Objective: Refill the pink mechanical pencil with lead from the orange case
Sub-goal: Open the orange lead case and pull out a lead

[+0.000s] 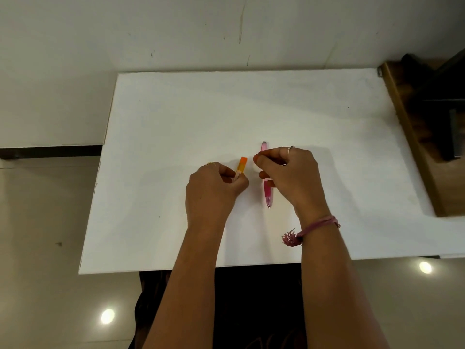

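Pencil (267,190) is lying lengthwise under the pinching right hand (289,172); left hand (214,190) is pinching the case (241,168) just beside.

Matt white table (176,122); translucent plastic pink pencil (267,195)

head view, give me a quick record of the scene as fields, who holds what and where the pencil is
surface: white table
left hand: pinching the orange case, orange end pointing away
right hand: over the pink mechanical pencil, fingertips pinched; lead too fine to see
pencil: lengthwise on the table, tip toward the person
wrist: pink thread band on the right
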Motion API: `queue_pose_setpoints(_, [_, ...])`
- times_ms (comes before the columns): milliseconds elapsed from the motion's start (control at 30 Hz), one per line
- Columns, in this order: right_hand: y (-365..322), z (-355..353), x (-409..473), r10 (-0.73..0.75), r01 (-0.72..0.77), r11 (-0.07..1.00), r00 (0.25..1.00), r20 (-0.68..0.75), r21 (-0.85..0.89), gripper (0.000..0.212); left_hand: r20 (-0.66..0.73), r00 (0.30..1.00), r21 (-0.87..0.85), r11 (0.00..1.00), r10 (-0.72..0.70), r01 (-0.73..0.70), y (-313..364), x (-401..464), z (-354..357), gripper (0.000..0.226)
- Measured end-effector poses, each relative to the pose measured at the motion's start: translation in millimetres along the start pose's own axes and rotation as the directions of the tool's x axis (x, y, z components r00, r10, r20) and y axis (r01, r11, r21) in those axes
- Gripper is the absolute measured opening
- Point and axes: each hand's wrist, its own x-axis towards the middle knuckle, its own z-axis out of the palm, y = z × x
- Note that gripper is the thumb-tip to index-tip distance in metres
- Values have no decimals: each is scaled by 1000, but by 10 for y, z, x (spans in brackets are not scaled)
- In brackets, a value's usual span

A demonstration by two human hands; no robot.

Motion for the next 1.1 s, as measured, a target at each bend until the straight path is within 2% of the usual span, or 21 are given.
queue_pose_setpoints(167, [-29,38,-15,60,-66,992,997,53,107,21,13,991,-110,986,130,-128,32,17,-71,14])
queue_pose_setpoints(333, [-89,37,-34,103,-119,961,992,74,248,12,45,979,-151,971,196,-188,25,21,-119,13])
queue_pose_setpoints(433, [-126,44,-46,144,-154,924,988,54,349,4,49,978,-162,968,204,-194,21,11,-148,20])
queue_pose_setpoints(600, [-151,30,-48,203,-166,871,979,-31,463,6,61,986,-148,978,155,-145,-15,30,-188,21])
queue_pose_setpoints(633, [-141,-6,-38,189,-150,889,981,-48,432,6,55,990,-153,981,131,-121,-34,35,-201,21])
queue_pose_setpoints(700, [-110,-70,-20,127,-121,961,992,-10,248,8,4,995,-191,977,97,-94,-68,43,-230,17])
queue_pose_setpoints(767, [-85,-54,-33,99,-103,995,985,141,19,8,-47,996,-223,971,80,-89,-72,43,-243,13])
queue_pose_setpoints(867, [-56,80,-75,114,-13,957,935,335,-291,8,-68,996,-237,969,62,-77,-59,39,-232,12])
queue_pose_setpoints(967, [-31,148,-69,120,14,936,927,356,-353,7,-95,992,-218,970,85,-104,-65,49,-221,15])
queue_pose_setpoints(1100, [-22,140,-42,138,-31,947,938,317,-319,11,-158,976,-187,966,149,-177,-72,53,-221,17])
